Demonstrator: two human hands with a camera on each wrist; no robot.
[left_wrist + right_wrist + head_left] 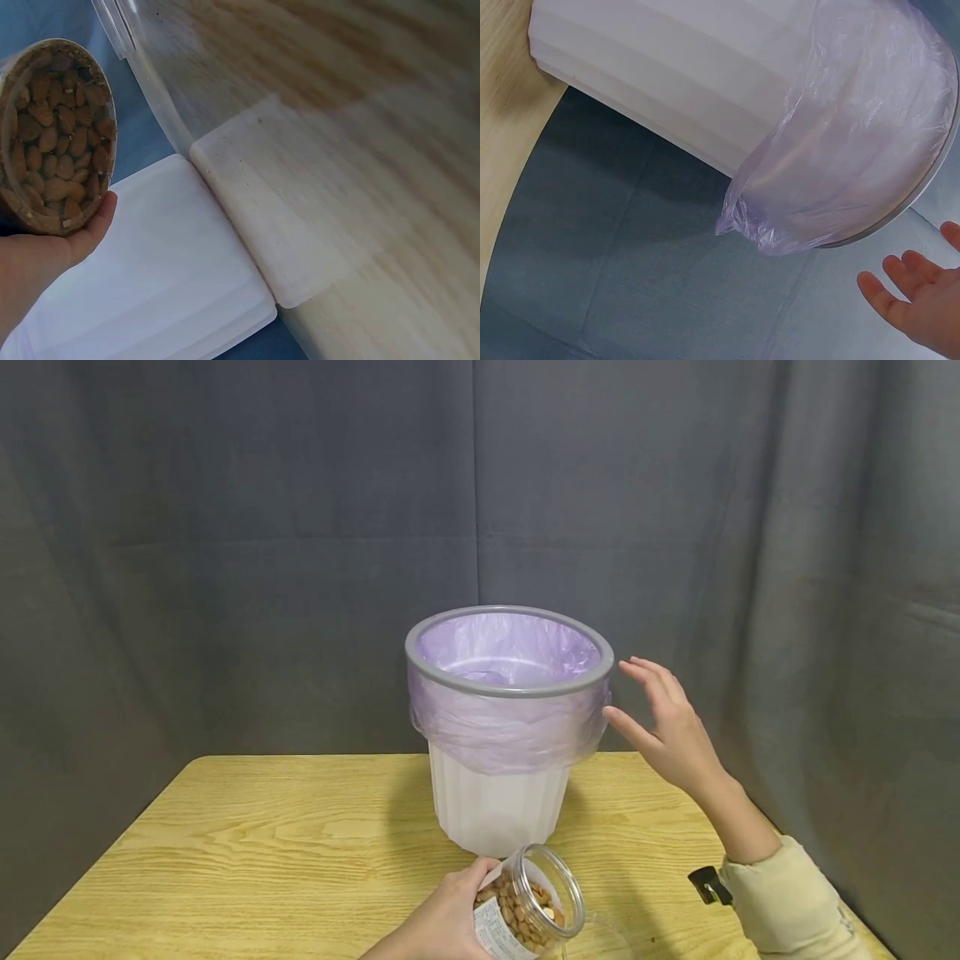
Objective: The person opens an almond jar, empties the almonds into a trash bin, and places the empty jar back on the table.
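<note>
Clear plastic jar (534, 902), lid off and tilted with its mouth facing away from the person, is gripped by the left hand (442, 922) at the near edge of the table (262, 852). The fingers curl round the jar's labelled side. It is filled with almonds (525, 917); the left wrist view shows the nuts (56, 139) packed against the clear wall, with the thumb (94, 221) pressed under the jar (52, 127).

Just behind the jar stands a white bin (495, 810), upright, near the middle of the wooden table. A pale purple bag (510, 727) lines it, folded down over the upper part of the wall and held by a grey ring (510, 685) at the rim. The right wrist view shows the bag's loose edge (840, 157) hanging over the ribbed white wall (667, 82).

The right hand (671, 727) is held beside the bin's right side, near the rim, fingers straight and spread, holding nothing. Whether the thumb touches the bag cannot be told; in the right wrist view the fingertips (900, 289) stand apart from the ring. A cream sleeve (787, 902) covers the forearm, with a black strap (708, 885) at the wrist.

A grey curtain (225, 527) hangs behind.
</note>
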